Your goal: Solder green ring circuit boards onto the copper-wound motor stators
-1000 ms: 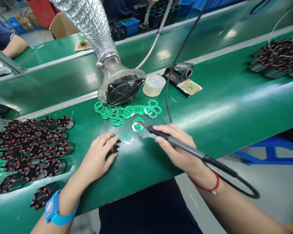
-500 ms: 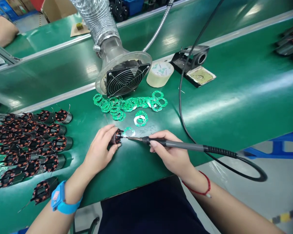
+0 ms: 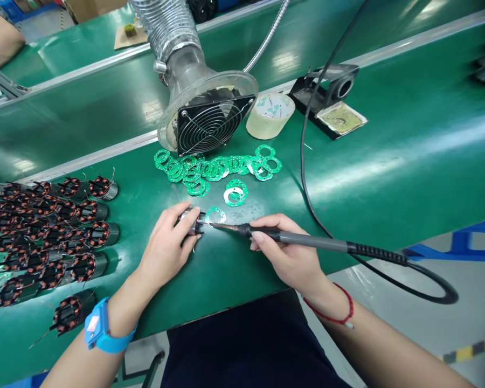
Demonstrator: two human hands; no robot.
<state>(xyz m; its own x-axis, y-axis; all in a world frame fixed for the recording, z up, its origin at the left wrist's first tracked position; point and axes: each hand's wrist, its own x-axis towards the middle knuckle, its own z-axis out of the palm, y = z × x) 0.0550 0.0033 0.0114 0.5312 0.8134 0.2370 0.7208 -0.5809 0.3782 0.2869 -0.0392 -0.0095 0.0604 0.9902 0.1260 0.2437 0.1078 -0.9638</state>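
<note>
My left hand (image 3: 170, 237) is closed round a motor stator (image 3: 192, 222) lying on its side, its pinned end facing right. Fingers cover much of its body. In my right hand (image 3: 285, 250) is a soldering iron (image 3: 311, 240), held like a pen with its tip pointing left. That tip is close to the stator's pins; whether they touch I cannot tell. Just beyond the tip lies a single green ring-shaped circuit board (image 3: 215, 210). Farther back, a small stack of ring boards (image 3: 236, 186) has a white-faced one on top.
Rows of stators (image 3: 64, 237) fill the left side. A fume extractor (image 3: 214, 126) hangs behind a long pile of ring boards (image 3: 210, 168). Behind stand a tape roll (image 3: 270, 121) and an iron stand (image 3: 327, 99). The iron's black cable (image 3: 305, 156) crosses the bench. A person's arm (image 3: 2, 40) shows far left.
The stator in my left hand has turned, showing more of its metal side and less of its copper windings. The view has shifted slightly. Both hands keep their holds.
</note>
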